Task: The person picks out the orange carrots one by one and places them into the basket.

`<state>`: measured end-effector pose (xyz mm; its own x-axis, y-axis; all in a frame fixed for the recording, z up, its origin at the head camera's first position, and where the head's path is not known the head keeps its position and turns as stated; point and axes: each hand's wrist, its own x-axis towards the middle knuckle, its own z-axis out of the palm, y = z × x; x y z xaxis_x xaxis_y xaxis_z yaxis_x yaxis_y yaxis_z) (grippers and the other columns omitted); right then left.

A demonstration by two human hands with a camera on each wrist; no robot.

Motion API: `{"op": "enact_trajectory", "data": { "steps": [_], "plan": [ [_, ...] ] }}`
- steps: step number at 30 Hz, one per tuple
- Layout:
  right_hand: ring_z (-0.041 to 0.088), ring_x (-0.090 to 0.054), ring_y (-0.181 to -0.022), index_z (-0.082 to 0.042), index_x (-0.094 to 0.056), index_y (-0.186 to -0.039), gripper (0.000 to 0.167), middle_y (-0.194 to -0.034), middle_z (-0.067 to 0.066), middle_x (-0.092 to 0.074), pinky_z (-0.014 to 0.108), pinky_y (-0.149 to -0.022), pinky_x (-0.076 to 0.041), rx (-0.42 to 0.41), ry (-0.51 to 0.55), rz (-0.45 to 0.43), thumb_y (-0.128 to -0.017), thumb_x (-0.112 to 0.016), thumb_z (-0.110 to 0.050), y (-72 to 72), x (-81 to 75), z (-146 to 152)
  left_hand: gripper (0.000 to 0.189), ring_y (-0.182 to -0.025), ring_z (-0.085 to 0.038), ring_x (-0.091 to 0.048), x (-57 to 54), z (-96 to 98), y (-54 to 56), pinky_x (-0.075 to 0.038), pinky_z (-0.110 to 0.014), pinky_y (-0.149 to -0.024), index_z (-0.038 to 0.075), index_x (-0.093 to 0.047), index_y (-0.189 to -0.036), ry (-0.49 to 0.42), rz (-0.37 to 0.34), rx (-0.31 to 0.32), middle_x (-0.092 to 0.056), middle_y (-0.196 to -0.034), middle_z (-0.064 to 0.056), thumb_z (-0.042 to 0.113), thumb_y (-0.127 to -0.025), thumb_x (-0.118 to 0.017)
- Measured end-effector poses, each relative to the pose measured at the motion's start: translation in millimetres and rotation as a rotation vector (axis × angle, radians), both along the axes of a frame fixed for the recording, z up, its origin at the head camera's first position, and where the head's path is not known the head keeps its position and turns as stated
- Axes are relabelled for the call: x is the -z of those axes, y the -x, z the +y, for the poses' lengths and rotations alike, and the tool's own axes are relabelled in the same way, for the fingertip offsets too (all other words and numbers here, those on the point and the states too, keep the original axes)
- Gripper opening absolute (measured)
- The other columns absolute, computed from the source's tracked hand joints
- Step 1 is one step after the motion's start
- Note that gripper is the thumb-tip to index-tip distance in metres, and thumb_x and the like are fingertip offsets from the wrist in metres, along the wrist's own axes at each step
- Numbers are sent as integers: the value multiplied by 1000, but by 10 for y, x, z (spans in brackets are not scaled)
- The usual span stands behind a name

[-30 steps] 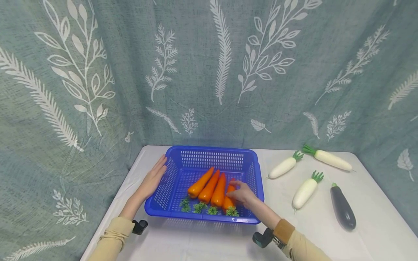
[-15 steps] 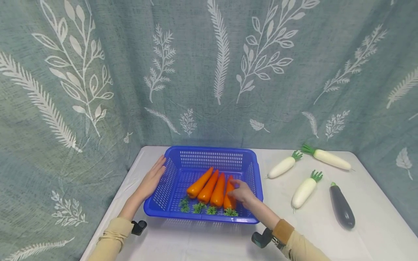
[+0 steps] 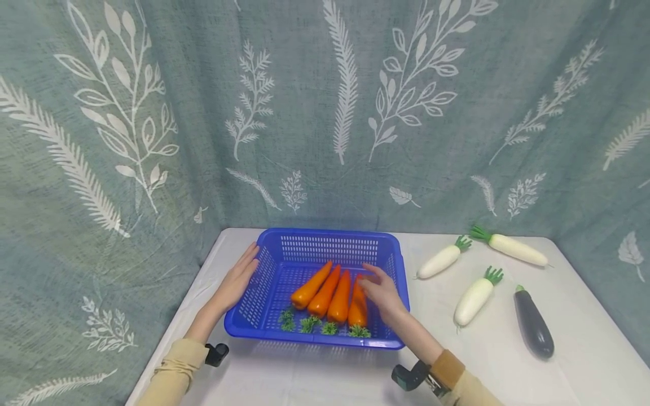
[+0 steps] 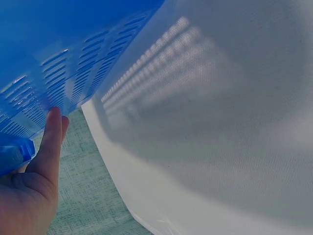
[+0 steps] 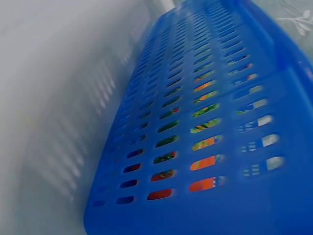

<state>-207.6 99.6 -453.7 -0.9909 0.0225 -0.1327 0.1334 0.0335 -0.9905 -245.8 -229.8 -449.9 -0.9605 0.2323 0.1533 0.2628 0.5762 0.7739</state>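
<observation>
A blue slotted plastic basket [image 3: 325, 337] stands on the table, with several orange carrots [image 3: 339, 301] side by side in it, their green tops toward the front rim. Along the basket's left side lies my left hand [image 3: 237, 280], fingers straight; in the left wrist view that hand [image 4: 44, 166] reaches up the slotted wall. My right hand [image 3: 382, 290] hovers inside the basket at the right, fingers loosely spread near the tip of the rightmost carrot [image 3: 358, 309]. In the right wrist view the basket wall [image 5: 195, 98] hides the hand, and orange and green show through its slots.
To the right of the basket, white radishes [image 3: 474, 300] with green tops lie on the white-covered table [image 3: 304, 383]. A dark eggplant [image 3: 533, 324] rests beyond them, nearer the right edge. A patterned green curtain [image 3: 315, 113] hangs behind.
My right hand first held the rightmost carrot and straightened it alongside the others. Now it has let go and moved up and slightly right. The left hand stays in place.
</observation>
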Motion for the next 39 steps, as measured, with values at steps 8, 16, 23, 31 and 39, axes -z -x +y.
{"op": "enact_trajectory", "data": {
  "steps": [8,16,23,31,39],
  "plan": [
    [26,-62,-105,9,-43,-140,47,-114,19,-61,49,-105,-42,-50,256,17,-95,-54,-1,-70,-75,122,52,-145,-42,-12,8,2,-18,-11,-56,-117,-10,-22,-150,2,10,-2,-15,-158,-25,21,-108,-29],
    [18,-61,-110,8,-35,-145,48,-134,28,-49,34,-103,-46,-151,288,85,-100,-47,-3,-181,-247,319,50,-143,-42,-19,2,7,-38,-15,-54,-117,-11,-31,-147,27,69,-34,-22,-156,-25,21,-109,-30],
    [10,-62,-107,8,-34,-146,49,-136,28,-46,25,-98,-48,-168,261,122,-100,-49,-5,-284,-366,522,47,-136,-42,-36,-5,10,-77,-29,-58,-110,-5,-44,-143,126,176,-136,-36,-151,-23,24,-108,-33],
    [11,-66,-95,12,-49,-132,37,-106,4,-66,23,-88,-53,-29,237,249,-99,-53,-4,-333,-353,780,30,-87,-37,-67,32,13,-100,-52,-55,-65,-1,-66,-118,118,445,-425,-65,-117,-19,12,-100,-46],
    [7,-68,-83,-11,-68,-110,16,-90,-6,-71,19,-79,-54,161,58,291,-100,-55,-9,-362,-298,1181,29,-82,-35,-66,47,-75,-85,-50,-53,-61,-1,-70,-109,105,486,-536,-71,-102,-16,9,-98,-45]
  ]
}}
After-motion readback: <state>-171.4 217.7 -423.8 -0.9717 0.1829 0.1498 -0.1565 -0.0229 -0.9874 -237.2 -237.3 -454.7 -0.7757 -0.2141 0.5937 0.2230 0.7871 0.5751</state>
